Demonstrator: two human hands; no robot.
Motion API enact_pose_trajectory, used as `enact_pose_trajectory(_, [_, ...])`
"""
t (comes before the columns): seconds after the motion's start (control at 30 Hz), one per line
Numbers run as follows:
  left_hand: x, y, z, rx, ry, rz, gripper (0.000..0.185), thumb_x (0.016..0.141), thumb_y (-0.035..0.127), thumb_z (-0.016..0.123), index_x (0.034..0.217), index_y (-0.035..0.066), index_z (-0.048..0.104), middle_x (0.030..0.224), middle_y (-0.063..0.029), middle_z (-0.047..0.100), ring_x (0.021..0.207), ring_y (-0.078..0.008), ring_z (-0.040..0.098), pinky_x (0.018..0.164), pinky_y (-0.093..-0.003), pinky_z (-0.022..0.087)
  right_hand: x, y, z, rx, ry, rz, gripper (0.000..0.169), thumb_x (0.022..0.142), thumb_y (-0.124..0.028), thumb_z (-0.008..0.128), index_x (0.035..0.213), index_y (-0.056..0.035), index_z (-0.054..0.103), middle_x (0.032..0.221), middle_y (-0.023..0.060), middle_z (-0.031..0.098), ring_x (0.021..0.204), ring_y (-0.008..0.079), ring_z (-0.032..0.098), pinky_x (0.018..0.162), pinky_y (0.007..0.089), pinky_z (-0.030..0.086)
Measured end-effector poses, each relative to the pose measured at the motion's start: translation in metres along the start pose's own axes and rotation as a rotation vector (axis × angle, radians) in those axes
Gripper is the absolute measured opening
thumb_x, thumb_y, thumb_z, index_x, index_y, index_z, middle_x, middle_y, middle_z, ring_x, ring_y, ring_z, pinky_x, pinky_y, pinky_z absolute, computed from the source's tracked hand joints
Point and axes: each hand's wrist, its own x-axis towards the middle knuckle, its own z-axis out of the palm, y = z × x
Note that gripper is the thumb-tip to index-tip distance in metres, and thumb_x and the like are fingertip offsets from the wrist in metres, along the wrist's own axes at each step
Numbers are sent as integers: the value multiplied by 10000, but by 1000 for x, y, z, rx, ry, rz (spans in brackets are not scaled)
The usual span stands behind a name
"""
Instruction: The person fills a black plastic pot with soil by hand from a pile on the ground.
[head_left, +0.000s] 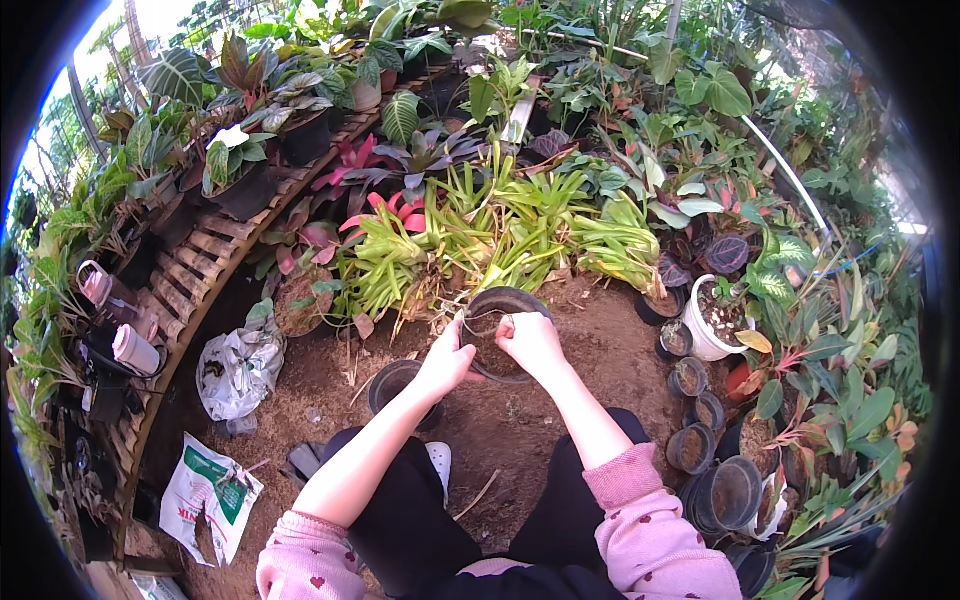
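Both hands are at a round black plastic plant pot (506, 367) in front of me. My left hand (448, 358) lies at its left rim, thumb and index finger close to a thin pale stem or root. My right hand (529, 341) is over the pot's right side, its fingers curled at thin fibres that stretch across the opening. What the fingertips pinch is too fine to tell. Soil shows inside the pot. A second black pot (396, 386) stands on the ground beside my left forearm. Just beyond the hands lie light-green strap-leaved plants (525, 225) with dry roots.
Small black pots (691, 448) and a white pot (709, 322) stand at the right. On the left are a crumpled plastic bag (238, 371), a torn printed bag (210, 499) and a slatted bamboo bench (187, 285) holding potted plants and a pink-lidded bottle (135, 349).
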Motion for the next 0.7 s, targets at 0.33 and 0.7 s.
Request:
enact_pose_trajectory(0.33, [0, 7, 12, -86, 0, -2, 520, 845, 2, 376, 1348, 29, 249, 1141, -170, 513, 816, -253, 646, 681, -357, 575, 1, 11, -3, 8, 22, -64, 232, 663, -107, 705, 883, -46, 662, 786, 125, 653, 764, 261, 640, 704, 352, 497])
enact_pose_trajectory(0.7, [1, -9, 14, -42, -114, 29, 533, 820, 30, 419, 1321, -31, 246, 1174, -187, 456, 904, -231, 580, 640, -339, 581, -4, 27, -5, -207, -228, -99, 138, 670, -150, 578, 670, -57, 681, 704, 149, 645, 714, 282, 652, 645, 361, 511])
